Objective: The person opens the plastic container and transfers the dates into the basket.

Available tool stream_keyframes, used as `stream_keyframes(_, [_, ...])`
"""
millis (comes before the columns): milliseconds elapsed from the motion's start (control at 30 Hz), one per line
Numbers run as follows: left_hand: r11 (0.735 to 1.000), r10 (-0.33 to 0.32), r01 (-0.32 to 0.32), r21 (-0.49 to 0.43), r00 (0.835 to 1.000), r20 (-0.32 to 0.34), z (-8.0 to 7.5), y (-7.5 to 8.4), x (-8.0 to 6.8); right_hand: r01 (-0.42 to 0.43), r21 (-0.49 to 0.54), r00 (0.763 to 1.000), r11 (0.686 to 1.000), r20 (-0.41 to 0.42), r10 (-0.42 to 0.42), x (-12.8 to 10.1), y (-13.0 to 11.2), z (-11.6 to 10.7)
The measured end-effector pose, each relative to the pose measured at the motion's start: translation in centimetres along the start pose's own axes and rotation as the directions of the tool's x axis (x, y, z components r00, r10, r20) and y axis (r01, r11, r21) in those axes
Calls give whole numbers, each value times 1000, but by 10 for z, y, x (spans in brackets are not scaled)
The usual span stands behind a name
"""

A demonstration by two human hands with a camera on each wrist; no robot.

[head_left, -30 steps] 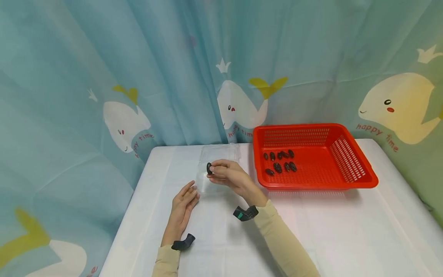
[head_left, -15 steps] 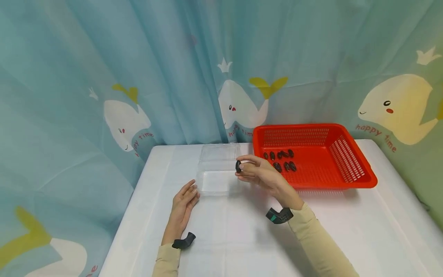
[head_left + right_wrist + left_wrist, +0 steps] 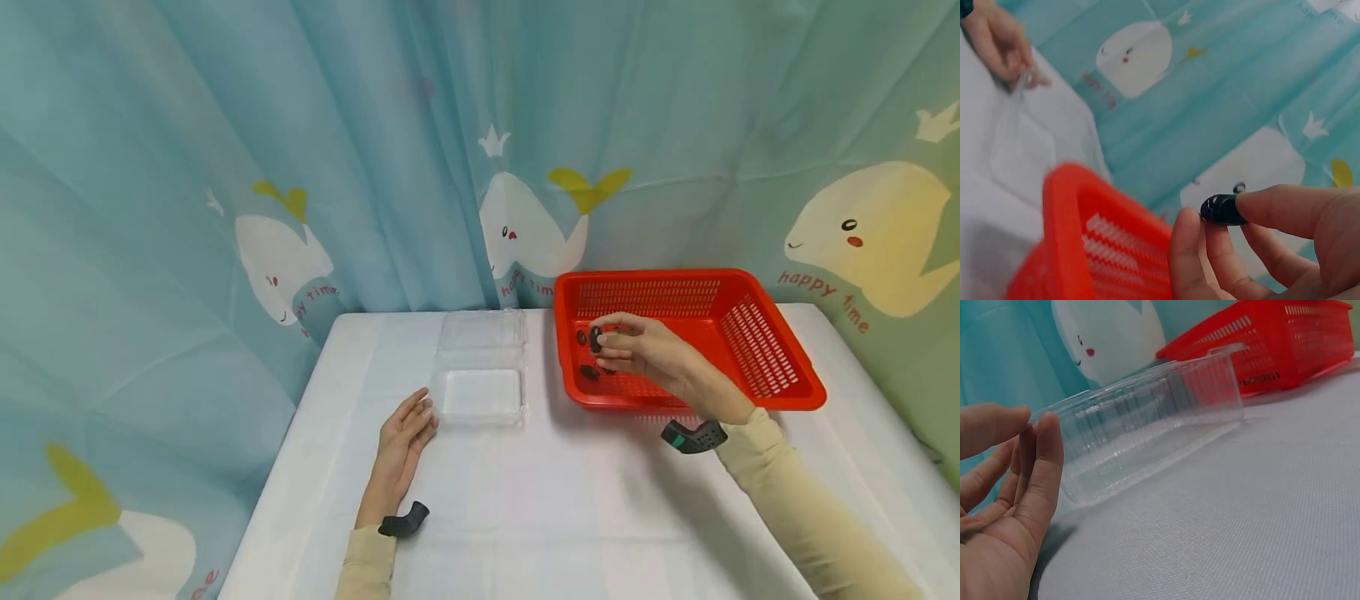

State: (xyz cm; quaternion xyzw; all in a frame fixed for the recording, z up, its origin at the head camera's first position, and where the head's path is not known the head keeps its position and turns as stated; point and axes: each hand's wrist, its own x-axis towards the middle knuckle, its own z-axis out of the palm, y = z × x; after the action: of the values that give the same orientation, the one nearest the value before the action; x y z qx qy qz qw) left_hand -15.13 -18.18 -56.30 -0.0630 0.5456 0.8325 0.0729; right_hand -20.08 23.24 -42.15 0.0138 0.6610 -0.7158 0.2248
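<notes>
My right hand (image 3: 637, 354) pinches a small dark oval, date-like piece (image 3: 1222, 209) between thumb and fingertips, above the left part of the red plastic basket (image 3: 795, 367). Glossy and nearly black, the piece sticks out past the fingertips. In the basket, similar dark pieces (image 3: 589, 372) show beside the hand, which hides others. My left hand (image 3: 405, 437) rests at the near left corner of a clear plastic box (image 3: 480, 421), with its rim pinched between thumb and finger (image 3: 1050, 434). The box's hinged lid (image 3: 482, 329) lies folded back, away from me.
A white cloth (image 3: 510, 517) covers the table. Behind it hangs a blue curtain (image 3: 390, 167) printed with whales, close to the back edge. The basket's raised wall (image 3: 1063, 219) stands right beside the right hand in the right wrist view.
My right hand has carried the dark oval piece rightward from over the clear box to over the basket. The left hand has stayed at the box's corner.
</notes>
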Motion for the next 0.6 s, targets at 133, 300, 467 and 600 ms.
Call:
stream_keyframes(133, [1000,-1,1,-16,1000,-2,0,1,2,-13,-55,1000,998,8,14,-1,-6,-21])
stream_keyframes(300, [1000,-25,25,-15,1000,-3,-2,1,1,-84,-65,996,994,19,85,2,-4,-45])
stream_keyframes(467, [1000,-4,4,18,1000,1,-5,0,-1,-137,-157,989,978,36,144,6,2,-66])
stream_keyframes(600, [1000,7,-8,26,1000,12,-5,0,-1,-212,-169,972,963,68,226,14,4,-83])
